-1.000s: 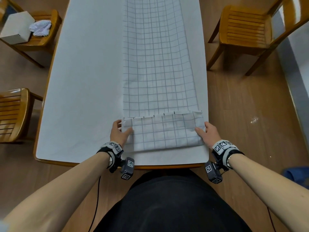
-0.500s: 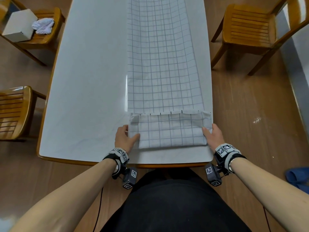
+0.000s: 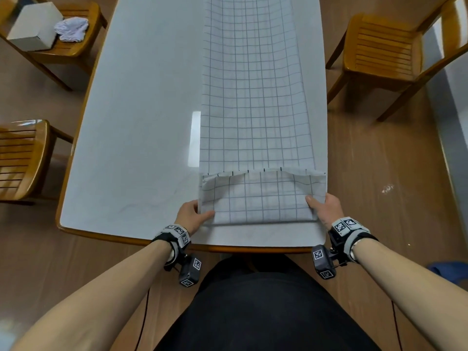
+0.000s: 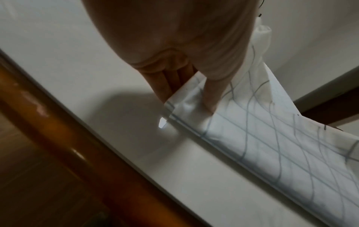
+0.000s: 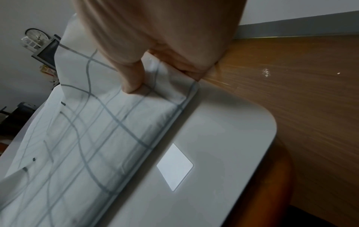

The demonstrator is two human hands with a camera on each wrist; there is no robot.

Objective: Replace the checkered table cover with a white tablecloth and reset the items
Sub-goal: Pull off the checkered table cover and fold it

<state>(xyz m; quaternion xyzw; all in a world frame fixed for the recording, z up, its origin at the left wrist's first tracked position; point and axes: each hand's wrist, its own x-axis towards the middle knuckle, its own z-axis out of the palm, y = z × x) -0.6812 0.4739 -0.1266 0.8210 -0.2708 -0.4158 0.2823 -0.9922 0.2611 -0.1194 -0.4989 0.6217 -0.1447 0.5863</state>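
Head view is bright and even, bowed at its edges; a glare patch lies on the desk [image 3: 195,138] beyond the left grip. Both wrist views are dim, soft, motion-blurred.

Both forearms extend forward from the near edge, bare, each wrist carrying a strapped band with a camera module hanging beneath. The left hand [image 3: 190,216] sits at the near left corner of the folded checkered cover [image 3: 258,198], thumb on top, fingers [image 4: 169,83] tucked under the layers, pinching. The right hand [image 3: 326,207] mirrors it at the near right corner, thumb pressed on top, remaining fingers [image 5: 186,67] curled beneath the edge.
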